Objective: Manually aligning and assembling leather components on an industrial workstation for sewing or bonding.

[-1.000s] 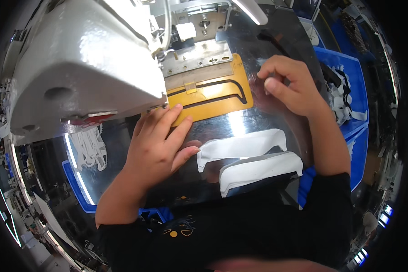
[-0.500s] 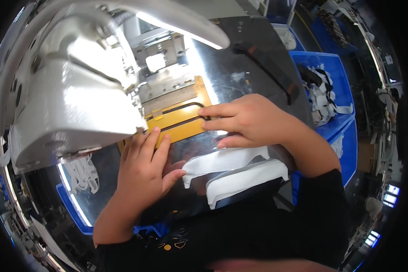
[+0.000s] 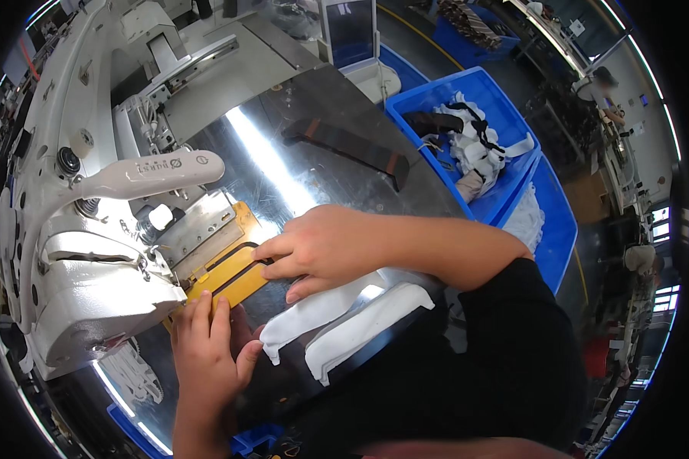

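A yellow template plate (image 3: 226,273) with dark slots lies under the head of a white sewing machine (image 3: 103,287). My right hand (image 3: 318,249) rests its fingertips on the plate's right end, beside the slots, fingers apart. At the plate's near edge, my left hand (image 3: 209,356) lies with fingers stretched out and thumb spread. Neither hand grips anything that I can see. Close to the left thumb is the tip of a curved white fabric piece (image 3: 321,311). A second white fabric piece (image 3: 371,329) lies alongside it, nearer my body.
Across the shiny metal table lies a dark strap-like strip (image 3: 352,153) with brown bands. Right of the table stand blue bins (image 3: 517,115) with white and dark cloth pieces. More white pieces (image 3: 130,372) lie below the machine head. A pale lamp arm (image 3: 157,172) juts over the table.
The whole view has swung, so the machine and table appear lower and further left. Both hands stay at the yellow plate with their fingers spread.
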{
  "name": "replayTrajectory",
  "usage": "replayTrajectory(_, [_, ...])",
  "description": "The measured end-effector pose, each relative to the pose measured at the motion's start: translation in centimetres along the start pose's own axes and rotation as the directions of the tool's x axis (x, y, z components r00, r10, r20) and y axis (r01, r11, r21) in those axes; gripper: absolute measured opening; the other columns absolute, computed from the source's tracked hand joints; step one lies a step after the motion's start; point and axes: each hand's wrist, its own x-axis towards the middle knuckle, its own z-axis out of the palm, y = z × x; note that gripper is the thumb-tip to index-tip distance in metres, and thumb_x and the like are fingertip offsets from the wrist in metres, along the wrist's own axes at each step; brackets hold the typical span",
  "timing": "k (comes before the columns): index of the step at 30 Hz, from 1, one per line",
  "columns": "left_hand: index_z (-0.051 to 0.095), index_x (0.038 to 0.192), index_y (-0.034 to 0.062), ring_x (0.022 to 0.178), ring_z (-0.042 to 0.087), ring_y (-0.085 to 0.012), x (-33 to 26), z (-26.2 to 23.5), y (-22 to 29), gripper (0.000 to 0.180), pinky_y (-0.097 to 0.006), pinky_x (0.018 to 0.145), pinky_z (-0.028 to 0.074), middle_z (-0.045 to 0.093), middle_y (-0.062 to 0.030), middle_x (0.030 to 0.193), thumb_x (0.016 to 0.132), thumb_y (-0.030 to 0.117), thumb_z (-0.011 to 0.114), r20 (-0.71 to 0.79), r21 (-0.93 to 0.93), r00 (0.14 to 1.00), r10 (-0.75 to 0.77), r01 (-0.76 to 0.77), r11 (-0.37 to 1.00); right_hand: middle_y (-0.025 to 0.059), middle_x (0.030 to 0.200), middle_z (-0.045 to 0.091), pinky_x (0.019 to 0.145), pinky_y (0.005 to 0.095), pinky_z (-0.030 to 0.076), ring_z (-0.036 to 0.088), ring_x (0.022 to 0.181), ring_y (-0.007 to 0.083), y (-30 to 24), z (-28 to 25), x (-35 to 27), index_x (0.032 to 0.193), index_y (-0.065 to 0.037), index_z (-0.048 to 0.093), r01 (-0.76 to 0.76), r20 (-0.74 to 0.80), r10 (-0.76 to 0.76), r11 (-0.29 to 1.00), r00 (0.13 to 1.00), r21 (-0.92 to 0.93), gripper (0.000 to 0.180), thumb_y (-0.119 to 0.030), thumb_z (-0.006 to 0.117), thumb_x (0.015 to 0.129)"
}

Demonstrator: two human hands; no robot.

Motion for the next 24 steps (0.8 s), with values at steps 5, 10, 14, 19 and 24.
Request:
replayTrajectory(5, [0.063, 0.142, -0.0045, 0.135, 0.053, -0.0460, 0.3, -0.2, 0.2, 0.082, -0.059, 0.116, 0.041, 0.058, -0.0277, 0.148, 0.089, 0.057, 0.076, 0.001, 0.015, 1.000, 0.014, -0.014, 1.000, 0.0109, 0.145, 0.068, 0.103, 0.0422, 0.051, 0.065, 0.125, 0.0290, 0.6, 0.6, 0.4, 0.126, -0.011, 0.076, 0.092, -0.079, -0.093, 0.995, 0.993, -0.026, 0.044, -0.044, 0.078, 0.097])
replayTrajectory(10, [0.064, 0.144, -0.0004, 0.136, 0.052, -0.0465, 0.4, -0.4, 0.4, 0.082, -0.059, 0.118, 0.040, 0.057, -0.0288, 0.150, 0.091, 0.061, 0.073, 0.039, -0.006, 0.999, 0.012, -0.012, 1.000, 0.0129, 0.145, 0.068, 0.110, 0.0449, 0.047, 0.060, 0.136, 0.0308, 0.1, 1.4, 1.0, 0.125, -0.008, 0.077, 0.135, -0.119, -0.135, 0.991, 0.984, -0.012, 0.046, -0.044, 0.078, 0.097])
replayTrajectory(14, [0.065, 0.145, 0.0020, 0.137, 0.051, -0.0483, 0.7, 0.0, 0.7, 0.080, -0.061, 0.119, 0.038, 0.056, -0.0303, 0.152, 0.092, 0.060, 0.072, 0.043, 0.004, 0.997, 0.057, -0.057, 0.998, 0.0149, 0.146, 0.067, 0.112, 0.0456, 0.046, 0.060, 0.138, 0.0307, 0.0, 1.4, 1.2, 0.130, -0.007, 0.075, 0.148, -0.112, -0.152, 0.988, 0.982, -0.043, 0.050, -0.045, 0.076, 0.098])
replayTrajectory(19, [0.066, 0.147, 0.0050, 0.141, 0.051, -0.0502, 0.6, 0.4, 0.8, 0.077, -0.061, 0.120, 0.037, 0.053, -0.0312, 0.156, 0.091, 0.057, 0.075, 0.011, -0.041, 0.994, 0.109, -0.109, 0.993, 0.0156, 0.146, 0.068, 0.112, 0.0458, 0.047, 0.064, 0.134, 0.0304, -0.7, 1.1, 1.2, 0.129, -0.008, 0.076, 0.148, -0.087, -0.153, 0.987, 0.984, -0.070, 0.050, -0.046, 0.077, 0.097])
replayTrajectory(24, [0.067, 0.147, 0.0066, 0.144, 0.051, -0.0483, 0.3, 0.7, 0.9, 0.075, -0.060, 0.121, 0.038, 0.054, -0.0292, 0.157, 0.090, 0.055, 0.078, 0.034, -0.053, 0.995, 0.099, -0.097, 0.994, 0.0156, 0.145, 0.069, 0.110, 0.0468, 0.049, 0.067, 0.130, 0.0316, -0.9, -0.1, 0.0, 0.124, -0.009, 0.076, 0.022, -0.025, -0.025, 0.994, 0.999, -0.104, 0.047, -0.044, 0.080, 0.093])
